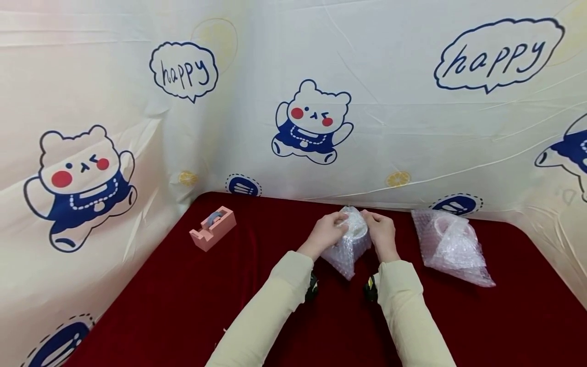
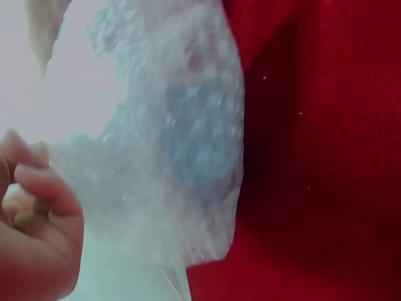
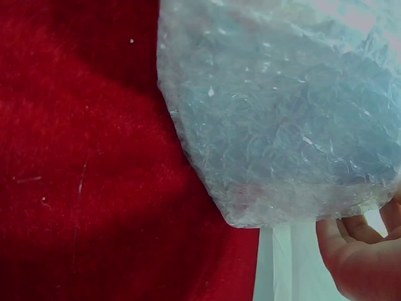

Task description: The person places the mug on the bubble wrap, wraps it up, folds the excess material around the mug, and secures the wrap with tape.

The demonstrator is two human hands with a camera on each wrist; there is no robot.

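A sheet of clear bubble wrap (image 1: 347, 260) is folded around a pale thing with a round white rim, in front of both hands near the table's back. From the left, my left hand (image 1: 326, 232) pinches the wrap near its top; its curled fingers show at the edge of the left wrist view. My right hand (image 1: 381, 232) grips the wrap's upper right edge. In the right wrist view the bubble wrap (image 3: 282, 125) fills the upper right, its lower edge at the fingers (image 3: 335, 241). Through the plastic the thing inside looks bluish and blurred, so its kind cannot be told.
A pink tape dispenser (image 1: 220, 227) with a roll in it stands at the back left. Another bubble-wrapped bundle (image 1: 454, 247) lies to the right, with a white ring-like shape inside. Dark red cloth (image 1: 183, 306) covers the table, and a printed white curtain (image 1: 390, 127) hangs behind.
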